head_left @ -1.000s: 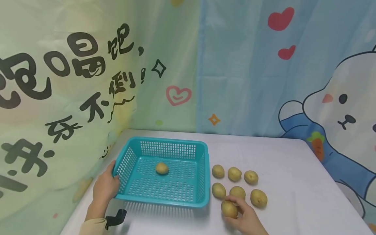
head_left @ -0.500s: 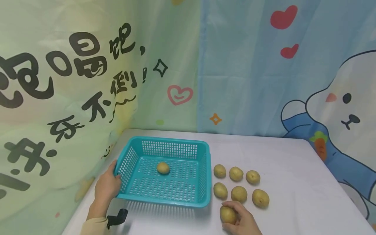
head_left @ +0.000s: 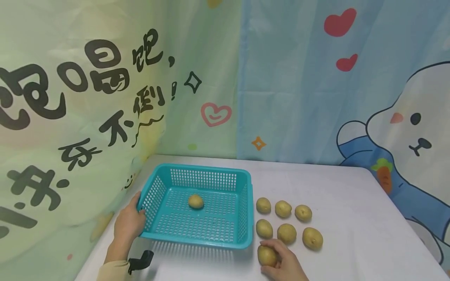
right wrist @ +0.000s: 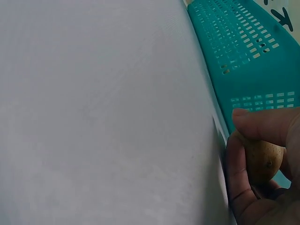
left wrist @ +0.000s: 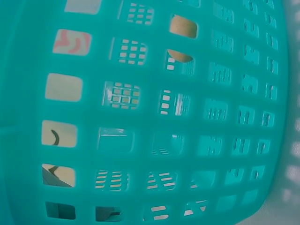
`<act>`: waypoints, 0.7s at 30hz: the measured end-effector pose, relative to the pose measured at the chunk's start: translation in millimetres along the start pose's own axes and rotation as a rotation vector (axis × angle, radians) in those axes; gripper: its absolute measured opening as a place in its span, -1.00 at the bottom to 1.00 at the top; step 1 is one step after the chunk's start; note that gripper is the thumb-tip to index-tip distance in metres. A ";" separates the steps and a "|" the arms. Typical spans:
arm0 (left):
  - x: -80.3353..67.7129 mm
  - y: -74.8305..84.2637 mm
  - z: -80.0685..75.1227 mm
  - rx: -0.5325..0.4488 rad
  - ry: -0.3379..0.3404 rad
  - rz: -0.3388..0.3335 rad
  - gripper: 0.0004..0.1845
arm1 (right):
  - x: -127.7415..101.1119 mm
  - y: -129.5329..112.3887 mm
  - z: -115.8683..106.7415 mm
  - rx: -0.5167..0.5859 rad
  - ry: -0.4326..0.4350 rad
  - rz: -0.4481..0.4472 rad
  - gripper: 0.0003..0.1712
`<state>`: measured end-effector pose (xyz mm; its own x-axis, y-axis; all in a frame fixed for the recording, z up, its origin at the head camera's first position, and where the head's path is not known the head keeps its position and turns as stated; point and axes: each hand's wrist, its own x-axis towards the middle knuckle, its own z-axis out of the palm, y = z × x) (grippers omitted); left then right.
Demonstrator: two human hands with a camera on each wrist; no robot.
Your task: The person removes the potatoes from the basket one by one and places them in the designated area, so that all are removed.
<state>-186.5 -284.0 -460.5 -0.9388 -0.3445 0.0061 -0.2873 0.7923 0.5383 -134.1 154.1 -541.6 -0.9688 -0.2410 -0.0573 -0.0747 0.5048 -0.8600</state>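
A teal plastic basket (head_left: 242, 210) stands on the white table (head_left: 351, 203) with one potato (head_left: 195, 201) inside it. My left hand (head_left: 129, 222) grips the basket's left rim. In the left wrist view the basket wall (left wrist: 150, 140) fills the frame and the potato inside (left wrist: 182, 27) shows through its holes. My right hand (head_left: 281, 262) holds a potato (head_left: 267, 255) just off the basket's front right corner. The right wrist view shows fingers (right wrist: 262, 124) curled round that potato (right wrist: 262, 159) next to the basket (right wrist: 243, 51). Several more potatoes (head_left: 287, 221) lie in rows right of the basket.
Printed curtains (head_left: 105, 97) hang close behind and left of the table. A small black clip (head_left: 140, 260) sits by my left sleeve at the front edge. White table surface (right wrist: 103, 117) stretches right of the potatoes.
My right hand has carried its potato leftward, away from the rows and toward the basket's front right corner. The left hand stays on the basket rim.
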 end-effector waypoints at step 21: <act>0.3 -0.6 0.8 -0.015 0.011 0.014 -0.35 | -11.1 -1.7 -21.7 0.029 -0.032 0.051 -0.11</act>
<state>-186.7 -284.2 -461.5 -0.9406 -0.3388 0.0231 -0.2709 0.7896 0.5507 -128.3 173.9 -528.5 -0.9632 -0.2421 -0.1169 -0.0184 0.4932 -0.8697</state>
